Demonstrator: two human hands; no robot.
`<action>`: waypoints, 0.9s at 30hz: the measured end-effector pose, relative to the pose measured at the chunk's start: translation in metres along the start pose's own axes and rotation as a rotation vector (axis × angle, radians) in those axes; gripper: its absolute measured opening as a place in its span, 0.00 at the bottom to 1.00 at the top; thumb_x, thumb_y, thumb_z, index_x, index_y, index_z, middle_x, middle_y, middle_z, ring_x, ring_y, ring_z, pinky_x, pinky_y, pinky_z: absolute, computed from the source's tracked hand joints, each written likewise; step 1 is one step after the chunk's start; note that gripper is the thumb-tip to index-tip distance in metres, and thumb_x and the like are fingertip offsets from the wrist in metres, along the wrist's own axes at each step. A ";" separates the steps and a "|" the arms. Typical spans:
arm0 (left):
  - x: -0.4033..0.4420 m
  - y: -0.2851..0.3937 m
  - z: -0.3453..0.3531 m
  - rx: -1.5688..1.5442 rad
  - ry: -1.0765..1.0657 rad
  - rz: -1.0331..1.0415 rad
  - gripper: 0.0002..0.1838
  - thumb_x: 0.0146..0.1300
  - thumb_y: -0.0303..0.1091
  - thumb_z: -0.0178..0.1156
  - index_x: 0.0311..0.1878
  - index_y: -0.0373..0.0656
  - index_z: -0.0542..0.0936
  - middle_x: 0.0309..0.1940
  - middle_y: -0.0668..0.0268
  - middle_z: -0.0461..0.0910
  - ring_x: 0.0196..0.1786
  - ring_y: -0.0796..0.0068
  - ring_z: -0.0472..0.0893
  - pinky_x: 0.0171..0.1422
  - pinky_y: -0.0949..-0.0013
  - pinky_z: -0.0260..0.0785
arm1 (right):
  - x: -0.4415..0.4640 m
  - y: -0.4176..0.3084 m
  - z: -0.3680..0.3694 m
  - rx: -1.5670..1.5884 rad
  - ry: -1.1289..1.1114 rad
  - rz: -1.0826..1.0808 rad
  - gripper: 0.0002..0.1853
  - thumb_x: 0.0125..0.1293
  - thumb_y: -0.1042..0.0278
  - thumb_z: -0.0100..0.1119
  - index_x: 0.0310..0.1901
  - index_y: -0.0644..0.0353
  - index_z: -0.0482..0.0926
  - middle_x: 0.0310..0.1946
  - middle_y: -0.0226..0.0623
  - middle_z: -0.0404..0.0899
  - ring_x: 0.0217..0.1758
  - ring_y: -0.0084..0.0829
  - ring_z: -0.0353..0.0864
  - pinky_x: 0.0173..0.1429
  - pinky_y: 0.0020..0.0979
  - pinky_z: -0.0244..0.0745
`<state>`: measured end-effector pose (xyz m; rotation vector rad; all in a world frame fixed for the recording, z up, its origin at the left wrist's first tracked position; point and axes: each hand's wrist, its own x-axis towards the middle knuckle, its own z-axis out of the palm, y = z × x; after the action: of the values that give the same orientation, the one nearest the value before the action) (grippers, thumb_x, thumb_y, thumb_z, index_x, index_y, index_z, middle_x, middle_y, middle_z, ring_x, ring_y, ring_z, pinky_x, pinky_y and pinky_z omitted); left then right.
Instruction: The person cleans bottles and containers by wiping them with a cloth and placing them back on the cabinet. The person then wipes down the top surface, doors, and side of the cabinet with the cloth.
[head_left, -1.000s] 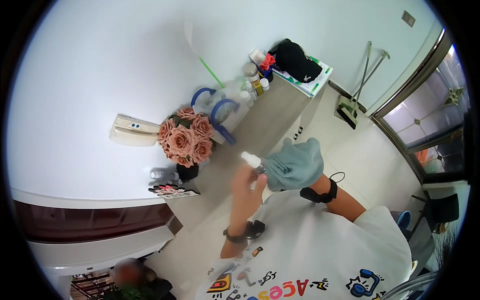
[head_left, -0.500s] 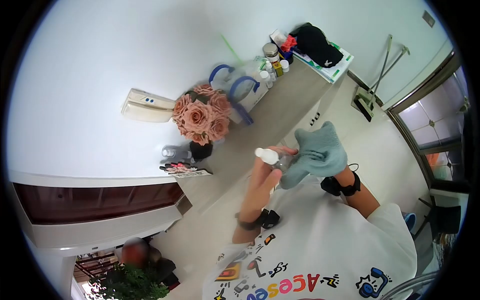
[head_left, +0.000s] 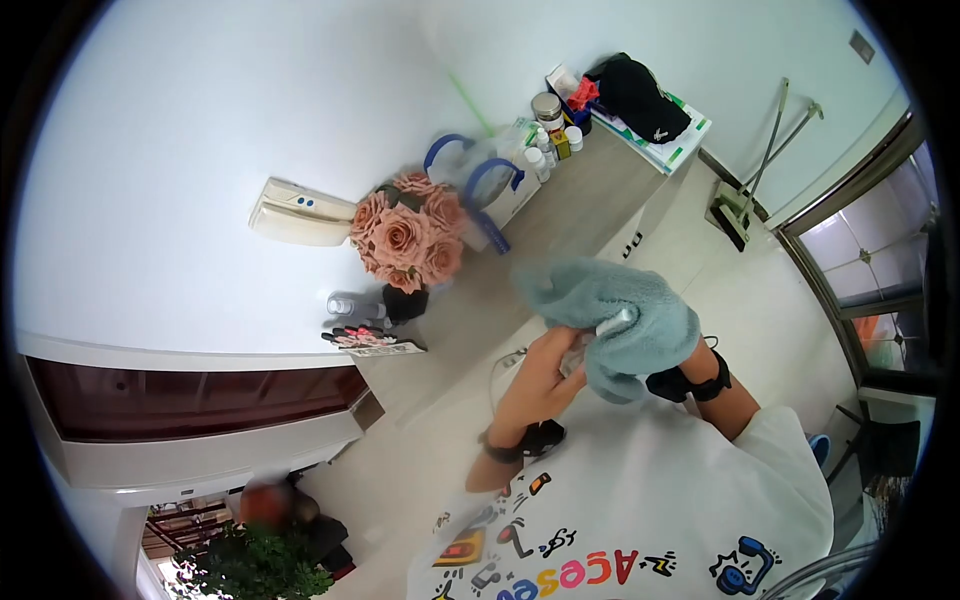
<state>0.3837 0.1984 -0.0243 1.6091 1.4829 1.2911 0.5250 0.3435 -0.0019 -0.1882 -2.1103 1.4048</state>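
The cloth (head_left: 655, 320) is soft and fuzzy, like a towel, and its colour is a dull blue-green. It is all bunched up, with deep folds and soft bumps. The edge at its 10 o'clock is blurry. It is up in the air in front of the white shirt (head_left: 650, 480), just above and right of the middle of the picture.

The bottle (head_left: 575, 355) is small and see-through, and its white top (head_left: 615, 321) peeks out between the folds. The cloth goes partly around that top. Most of the bottle is hidden, so I can't tell what is in it.

The left hand (head_left: 540, 385) is at the cloth's 7 to 8 o'clock. Its fingers are curled around the bottle, with the thumb on the near side. The right hand (head_left: 685, 350) comes in from 4 o'clock and goes under the cloth. Its fingers are covered up, so I can't tell if they are squeezing or loose.

Looking out from the cloth, pink roses (head_left: 405, 235) are at 10 o'clock, little bottles (head_left: 545, 150) at 11, and a black cap (head_left: 640, 98) at 12.
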 end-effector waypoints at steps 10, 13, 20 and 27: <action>-0.010 -0.001 -0.001 0.135 -0.117 -0.208 0.26 0.58 0.30 0.64 0.60 0.35 0.73 0.41 0.53 0.77 0.41 0.55 0.79 0.47 0.61 0.73 | -0.029 0.034 -0.014 -0.530 -0.096 -0.161 0.09 0.53 0.58 0.66 0.35 0.50 0.82 0.31 0.29 0.77 0.31 0.35 0.74 0.43 0.35 0.58; -0.015 0.002 -0.004 0.167 -0.107 -0.218 0.26 0.58 0.32 0.66 0.60 0.37 0.74 0.41 0.56 0.77 0.40 0.56 0.79 0.47 0.61 0.73 | -0.024 0.023 -0.016 -0.708 -0.248 -0.100 0.12 0.56 0.57 0.66 0.39 0.50 0.85 0.35 0.33 0.82 0.34 0.36 0.80 0.43 0.36 0.69; -0.055 -0.036 -0.031 0.192 0.138 -0.224 0.23 0.61 0.38 0.70 0.56 0.41 0.78 0.41 0.60 0.80 0.42 0.63 0.80 0.49 0.64 0.73 | -0.053 0.039 -0.050 -0.555 0.173 0.099 0.17 0.55 0.56 0.67 0.46 0.50 0.86 0.37 0.35 0.85 0.38 0.36 0.84 0.45 0.36 0.76; -0.107 -0.162 -0.048 0.185 0.969 -0.470 0.15 0.66 0.37 0.67 0.49 0.40 0.78 0.40 0.65 0.84 0.43 0.75 0.82 0.49 0.69 0.72 | -0.093 0.088 -0.088 -0.445 0.494 0.282 0.21 0.54 0.55 0.68 0.49 0.50 0.86 0.38 0.35 0.87 0.40 0.34 0.85 0.48 0.35 0.78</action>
<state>0.2872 0.1194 -0.1808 0.5927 2.4058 1.7597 0.6306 0.4121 -0.0922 -0.9386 -1.9809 0.8812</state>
